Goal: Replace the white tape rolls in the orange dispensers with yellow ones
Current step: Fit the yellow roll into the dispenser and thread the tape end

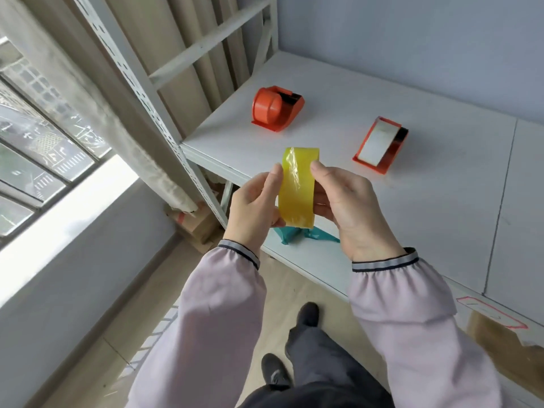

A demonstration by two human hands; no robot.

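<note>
A yellow tape roll (298, 187) is held edge-on in front of me, above the front edge of the white shelf (426, 201). My left hand (254, 209) grips its left side and my right hand (347, 207) grips its right side, thumbs near the top. Two orange dispensers stand further back on the shelf. The left dispenser (276, 108) lies with its round orange hub showing. The right dispenser (381, 145) holds a white tape roll (375, 144).
A teal scrap (306, 234) lies at the shelf's front edge under my hands. The perforated metal upright (164, 125) of the shelving rises on the left, with a curtain and window beyond. Cardboard boxes (195, 223) sit on the floor below. My feet stand close to the shelf.
</note>
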